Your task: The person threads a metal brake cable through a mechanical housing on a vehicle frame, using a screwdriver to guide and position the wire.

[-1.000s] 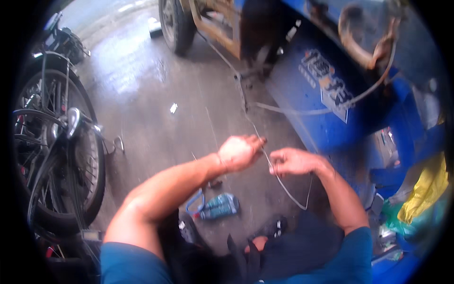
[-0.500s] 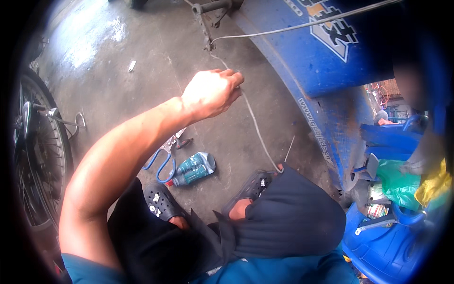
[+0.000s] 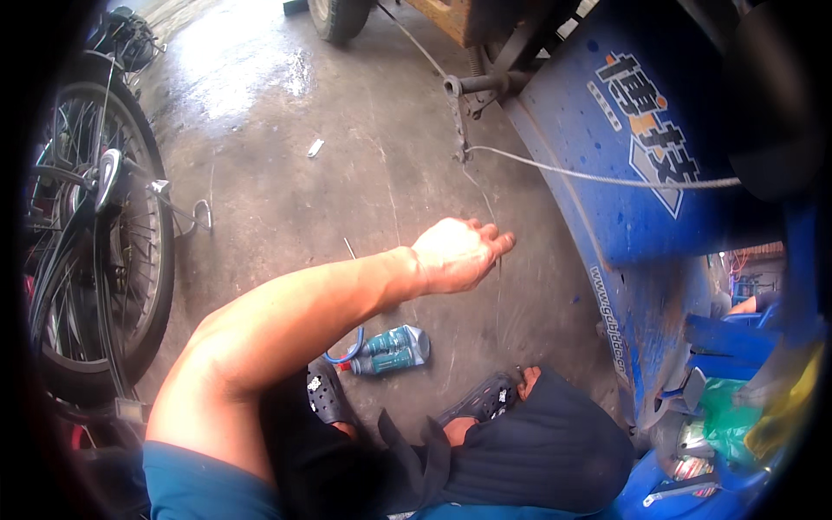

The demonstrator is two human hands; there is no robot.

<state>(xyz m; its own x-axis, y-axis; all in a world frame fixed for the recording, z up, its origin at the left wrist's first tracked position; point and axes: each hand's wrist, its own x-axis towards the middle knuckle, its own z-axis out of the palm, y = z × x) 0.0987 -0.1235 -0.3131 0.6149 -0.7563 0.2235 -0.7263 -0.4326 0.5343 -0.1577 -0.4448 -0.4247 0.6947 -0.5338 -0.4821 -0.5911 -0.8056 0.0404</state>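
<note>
The blue panel (image 3: 589, 208) on my right carries big black characters (image 3: 654, 121) edged in white with orange accents, and a line of small pale lettering (image 3: 607, 316) runs along the blue edge below. My left arm reaches in from the lower left, elbow bent, back of the hand up; my left hand (image 3: 464, 256) is curled closed on a thin wire (image 3: 479, 185), which drops into it from a metal lever (image 3: 460, 130). Only fingers of my right hand (image 3: 528, 380) show beside my knee, so I cannot tell its grip
</note>
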